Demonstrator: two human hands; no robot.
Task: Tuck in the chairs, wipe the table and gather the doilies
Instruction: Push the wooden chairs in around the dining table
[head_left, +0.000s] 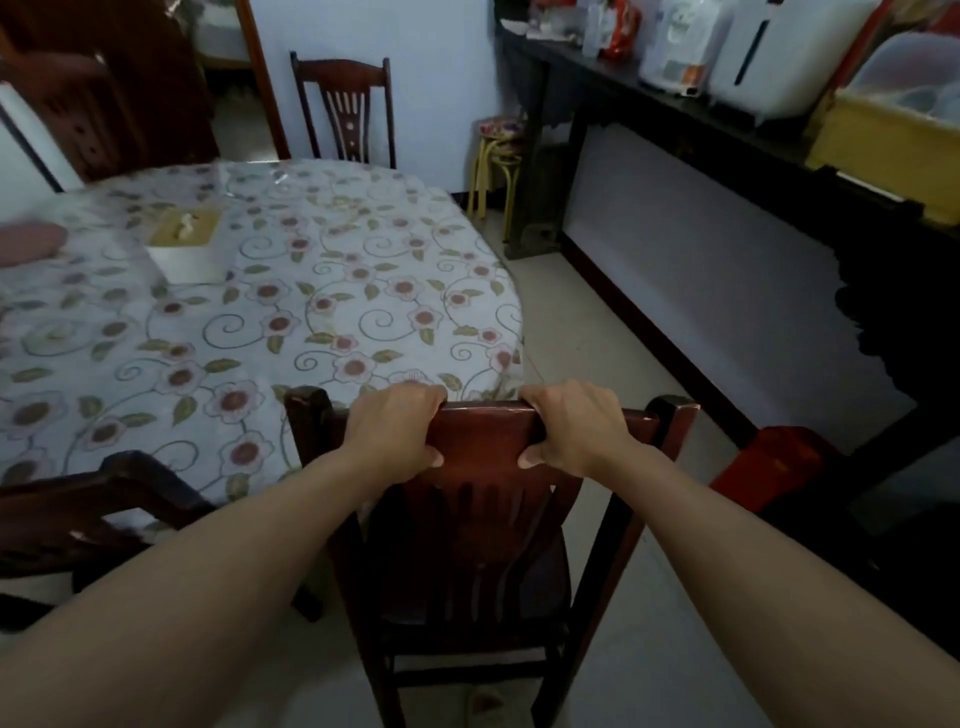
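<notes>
Both hands on the top rail of the near chair (488, 519). Left hand (397, 428): grip clenched on the rail, fingers curled over the far edge, thumb pressed on the near face. Right hand (569, 426): same grip, mirrored, fingers over the top, thumb tip on the near face of the rail. Hands sit apart, centre of the rail bare between them.

Chair back stands upright, just beside the table (322, 291) edge; top rail overlaps the rim of the floral tablecloth in view. Seat is on the near side, can't tell how far it goes under.

Second chair (88, 514) at lower left, its back against the table edge. Third chair (345, 104) at the far side by the wall, near the table.

On the table: a tissue box (187, 241) left of centre, and a blurred pink item (28, 244) at the left edge, can't identify it.
</notes>
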